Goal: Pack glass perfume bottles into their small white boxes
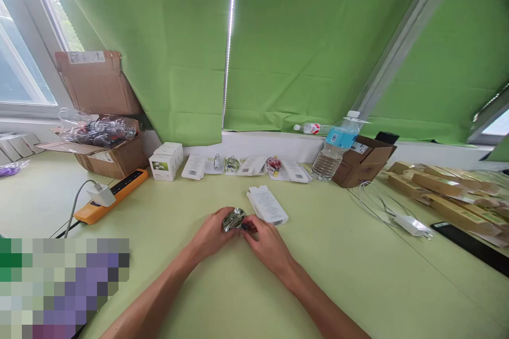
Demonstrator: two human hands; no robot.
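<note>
Near the middle of the table, my left hand (212, 234) is closed around the left side of a shiny, rounded, silvery-green object (234, 221). Its exact kind is hard to make out. My right hand (263, 238) pinches at its right lower edge, where something small and dark shows between the fingertips. Just beyond my right hand lies a white printed carton (267, 205) with its flap end pointing away from me.
Against the wall stand white boxes (166, 161), opened cartons with small trinkets (274, 164), and a large water bottle (334, 147). An orange power strip (113, 196) and a cardboard box (115, 156) are left; a white charger (411, 225) and a black phone-like slab (469, 246) lie right.
</note>
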